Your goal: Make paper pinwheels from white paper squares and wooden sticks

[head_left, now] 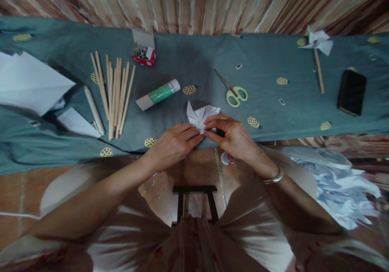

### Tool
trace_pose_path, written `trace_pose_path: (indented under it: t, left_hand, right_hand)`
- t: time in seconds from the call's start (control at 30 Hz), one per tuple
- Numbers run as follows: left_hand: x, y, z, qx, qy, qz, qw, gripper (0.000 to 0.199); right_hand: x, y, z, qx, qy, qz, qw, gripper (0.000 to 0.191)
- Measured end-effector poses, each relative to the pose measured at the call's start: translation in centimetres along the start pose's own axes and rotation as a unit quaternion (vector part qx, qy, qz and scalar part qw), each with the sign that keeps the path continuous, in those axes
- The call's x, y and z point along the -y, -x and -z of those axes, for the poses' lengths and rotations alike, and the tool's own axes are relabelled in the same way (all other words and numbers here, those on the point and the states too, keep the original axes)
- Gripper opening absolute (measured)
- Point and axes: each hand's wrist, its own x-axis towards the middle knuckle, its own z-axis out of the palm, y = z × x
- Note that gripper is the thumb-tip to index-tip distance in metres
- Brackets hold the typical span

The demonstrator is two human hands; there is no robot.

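Note:
A white paper pinwheel [199, 116] with folded, pointed blades lies at the near edge of the cloth-covered table. My left hand [174, 144] holds its near left side, fingers bent together and fingertips on the paper. From the right, my right hand [229, 134] pinches the pinwheel between thumb and fingers near its middle. The fingertips of both hands almost meet there and cover part of the paper. Beyond the hands lie green-handled scissors [235, 94] and a white and green glue stick [158, 94].
Wooden sticks [114, 96], a pen [93, 111], white paper sheets [28, 81] and a red box of metal tacks [144, 55] lie left. Rightward are a pinwheel on a stick [318, 67] and a black phone [352, 92]. Paper scraps [343, 187] fill a bag below.

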Motion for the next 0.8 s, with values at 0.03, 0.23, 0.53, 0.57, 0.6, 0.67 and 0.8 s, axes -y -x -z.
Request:
trace_pose_path:
  t: [0.03,0.23,0.53,0.57,0.6,0.67,0.8]
  left_hand:
    - [0.0,0.0,0.0,0.001,-0.004,0.000,1.000,0.021]
    - [-0.1,-0.1,0.3,0.012,-0.005,0.002,1.000,0.023]
    - [-0.1,-0.2,0.3,0.015,-0.004,0.010,1.000,0.022]
    - [-0.1,-0.2,0.2,0.012,-0.003,0.011,1.000,0.022]
    - [-0.1,-0.2,0.2,0.011,-0.001,0.011,1.000,0.022]
    - [-0.1,-0.3,0.2,0.012,0.004,0.009,1.000,0.021]
    - [0.0,-0.5,0.2,0.017,0.010,0.010,1.000,0.022]
  right_hand:
    - [0.0,-0.1,0.0,0.000,-0.004,-0.006,1.000,0.008]
    - [0.5,0.0,-0.6,-0.044,-0.008,-0.043,0.998,0.009]
    - [0.7,0.2,-1.7,-0.108,0.050,-0.064,0.991,0.010]
    - [0.6,0.1,-1.8,-0.110,0.055,-0.064,0.990,0.011]
    - [0.6,0.1,-1.8,-0.111,0.058,-0.064,0.990,0.011]
    - [0.5,0.1,-2.0,-0.114,0.060,-0.064,0.990,0.012]
    - [0.4,0.0,-2.3,-0.114,0.059,-0.066,0.989,0.012]
